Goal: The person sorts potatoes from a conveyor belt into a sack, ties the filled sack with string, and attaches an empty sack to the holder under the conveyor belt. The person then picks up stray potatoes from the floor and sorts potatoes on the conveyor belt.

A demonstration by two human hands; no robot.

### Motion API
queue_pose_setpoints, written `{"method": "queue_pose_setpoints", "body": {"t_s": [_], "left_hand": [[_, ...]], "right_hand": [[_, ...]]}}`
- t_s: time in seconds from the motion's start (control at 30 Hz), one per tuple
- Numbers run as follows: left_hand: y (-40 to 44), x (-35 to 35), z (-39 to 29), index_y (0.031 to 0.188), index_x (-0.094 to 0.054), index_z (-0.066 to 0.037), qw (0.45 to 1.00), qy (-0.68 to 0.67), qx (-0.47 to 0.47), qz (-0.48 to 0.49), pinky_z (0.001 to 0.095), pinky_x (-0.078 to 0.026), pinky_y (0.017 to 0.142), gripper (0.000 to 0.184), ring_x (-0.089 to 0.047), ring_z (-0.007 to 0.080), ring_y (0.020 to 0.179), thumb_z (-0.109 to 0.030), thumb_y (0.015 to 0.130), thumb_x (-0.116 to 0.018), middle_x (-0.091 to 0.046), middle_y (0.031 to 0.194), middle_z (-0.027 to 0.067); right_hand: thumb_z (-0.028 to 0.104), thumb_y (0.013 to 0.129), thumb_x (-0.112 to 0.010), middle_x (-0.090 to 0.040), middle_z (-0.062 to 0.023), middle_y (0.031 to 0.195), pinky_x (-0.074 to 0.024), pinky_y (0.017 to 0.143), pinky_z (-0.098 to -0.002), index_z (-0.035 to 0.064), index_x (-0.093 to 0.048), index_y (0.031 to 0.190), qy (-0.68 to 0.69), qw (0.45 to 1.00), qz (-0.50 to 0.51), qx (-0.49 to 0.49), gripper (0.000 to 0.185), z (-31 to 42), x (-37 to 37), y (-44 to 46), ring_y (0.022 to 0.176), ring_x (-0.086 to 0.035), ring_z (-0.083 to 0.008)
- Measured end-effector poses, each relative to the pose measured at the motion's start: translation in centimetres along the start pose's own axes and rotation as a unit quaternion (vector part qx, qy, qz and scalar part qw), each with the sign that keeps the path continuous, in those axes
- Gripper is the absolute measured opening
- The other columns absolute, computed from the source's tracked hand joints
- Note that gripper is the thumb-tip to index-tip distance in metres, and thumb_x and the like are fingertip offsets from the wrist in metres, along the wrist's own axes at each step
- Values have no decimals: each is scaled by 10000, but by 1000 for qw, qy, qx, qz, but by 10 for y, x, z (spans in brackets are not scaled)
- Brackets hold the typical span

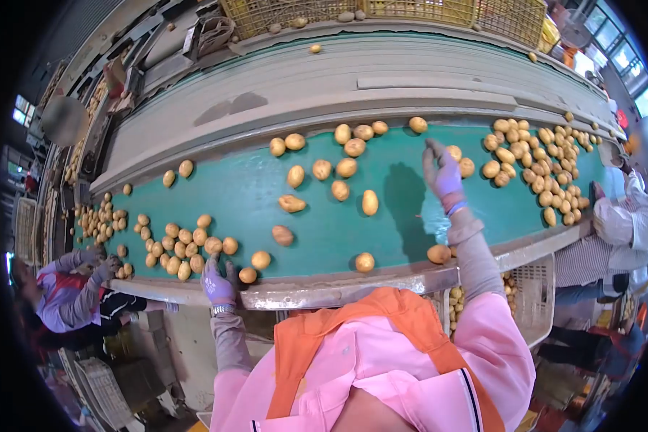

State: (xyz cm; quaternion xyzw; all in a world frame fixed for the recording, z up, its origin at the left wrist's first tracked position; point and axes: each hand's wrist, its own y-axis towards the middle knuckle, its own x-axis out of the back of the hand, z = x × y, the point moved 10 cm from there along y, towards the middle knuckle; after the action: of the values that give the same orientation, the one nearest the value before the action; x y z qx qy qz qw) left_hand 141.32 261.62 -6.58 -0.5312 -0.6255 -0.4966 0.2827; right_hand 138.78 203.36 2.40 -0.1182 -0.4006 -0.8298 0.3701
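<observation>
A green conveyor belt (324, 245) runs across in front of me with many potatoes on it. My left hand (218, 283), in a purple and grey glove, is at the belt's near edge. Its fingers and thumb are apart, close to a potato (213, 245) and beside another potato (248, 275). Over the far half of the belt reaches my right hand (443, 173), gloved the same way, fingers stretched out with nothing visible in them. Right beside it lie a potato (466, 168) and one partly hidden by the hand. Loose potatoes (322, 170) are scattered between my hands.
Denser potato heaps lie at the belt's right (547, 165) and left (101, 222). A metal rim (324, 294) borders the near side. Below it stands a white crate (536, 288). Co-workers are at the left (68, 288) and right (626, 216). Yellow crates (425, 11) line the back.
</observation>
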Motion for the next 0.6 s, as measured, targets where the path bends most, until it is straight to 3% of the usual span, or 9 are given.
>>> {"method": "queue_pose_setpoints", "body": {"t_s": [0.13, 0.2, 0.23, 0.3, 0.4, 0.47, 0.5, 0.57, 0.6], "left_hand": [[5, -2, 42, 1129, -573, 0, 999, -10, 46, 0, 428, -445, 866, 395, -577, 363, 987, -231, 812, -615, -616, 1070, 195], [8, 0, 60, 1128, -570, 16, 999, -3, 26, -26, 417, -458, 854, 390, -590, 368, 974, -227, 826, -607, -621, 1051, 209], [10, 1, 69, 1126, -571, 19, 999, -18, 40, -23, 412, -463, 850, 383, -595, 360, 971, -215, 825, -609, -624, 1045, 207], [13, 0, 92, 1121, -572, 26, 995, -71, 64, -28, 398, -472, 843, 369, -606, 339, 970, -188, 824, -614, -630, 1035, 203], [14, 2, 119, 1160, -554, 24, 991, -107, 54, -62, 333, -480, 847, 334, -615, 242, 963, -143, 873, -588, -637, 1048, 162], [13, 2, 114, 1141, -566, 19, 952, -271, 102, -94, 305, -481, 826, 300, -599, 188, 928, -134, 884, -583, -635, 1032, 114], [14, 6, 90, 1130, -570, 20, 945, -301, 102, -78, 316, -481, 821, 302, -602, 194, 944, -133, 870, -590, -637, 1038, 115], [17, 8, 23, 1111, -584, 2, 912, -404, 19, -68, 293, -481, 783, 275, -603, 174, 918, -119, 863, -587, -638, 1011, 101], [15, -3, -6, 1107, -589, -14, 899, -436, 26, 36, 268, -474, 772, 252, -592, 147, 895, -134, 886, -568, -628, 984, 79]], "right_hand": [[194, 858, -563, -648, -180, 960, -488, 812, -367, 18, -609, 1049, 20, 997, 54, -53, 264, -24, -79, 59, 894, -631, -319], [328, 862, -565, -649, -185, 1027, -473, 866, -353, 98, -606, 1140, -133, 958, 225, -120, 363, -46, -158, 61, 985, -617, -315], [328, 862, -565, -649, -185, 1027, -473, 866, -353, 98, -606, 1140, -124, 957, 237, -114, 363, -33, -181, 57, 985, -617, -315], [433, 816, -578, -622, -206, 1075, -460, 894, -391, 124, -608, 1143, -315, 910, 219, -157, 451, -15, -205, 49, 1029, -576, -371], [500, 794, -589, -586, -231, 1093, -448, 908, -396, 82, -604, 1135, -183, 922, 297, -170, 540, -7, -248, 21, 1045, -559, -356], [461, 796, -610, -611, -212, 1044, -464, 875, -384, 60, -605, 1115, -164, 933, 290, -135, 512, 17, -249, 0, 996, -586, -331], [422, 798, -631, -635, -193, 994, -480, 843, -372, 39, -606, 1095, -147, 944, 278, -97, 485, 35, -248, -8, 948, -613, -306], [357, 800, -643, -608, -159, 1031, -475, 841, -355, 42, -624, 1032, 89, 902, 345, -245, 392, 19, -262, -37, 956, -596, -288], [322, 802, -652, -616, -149, 999, -484, 808, -343, 38, -624, 1005, 36, 937, 306, -166, 351, 29, -248, -33, 912, -604, -267]]}}
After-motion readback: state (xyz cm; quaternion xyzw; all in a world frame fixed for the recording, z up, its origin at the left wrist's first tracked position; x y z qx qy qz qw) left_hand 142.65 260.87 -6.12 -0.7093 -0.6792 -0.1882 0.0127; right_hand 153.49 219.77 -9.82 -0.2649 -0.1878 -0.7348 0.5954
